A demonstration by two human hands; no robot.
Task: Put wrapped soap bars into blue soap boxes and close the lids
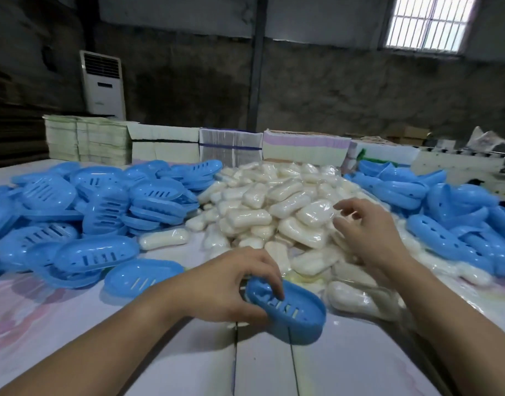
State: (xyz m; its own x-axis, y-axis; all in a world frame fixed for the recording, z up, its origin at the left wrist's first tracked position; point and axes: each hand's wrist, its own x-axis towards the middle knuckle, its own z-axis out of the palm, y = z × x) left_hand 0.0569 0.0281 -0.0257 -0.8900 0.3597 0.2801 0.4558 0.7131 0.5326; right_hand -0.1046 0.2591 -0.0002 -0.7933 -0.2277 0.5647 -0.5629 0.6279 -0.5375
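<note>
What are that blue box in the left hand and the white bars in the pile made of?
The blue box looks like moulded plastic: uniform colour, smooth, slightly glossy, with clean-cut slots in its base. The white bars seem to be soap sealed in thin clear film; the wrap glints and wrinkles over a matte cream surface. The soap itself can't be confirmed by sight alone.

Left hand (231, 284) covers near end of blue soap box (291, 312); its thumb is out of sight. Right hand (365, 232) hides the wrapped soap bars (274, 201) under its palm; fingertips blurred, contact with a bar unclear. Both forearms cut by bottom edge. Left pile of blue boxes (74, 212) cut by left edge, right pile (457, 212) by right edge. Stacked cartons (165, 144) print unreadable.
</note>
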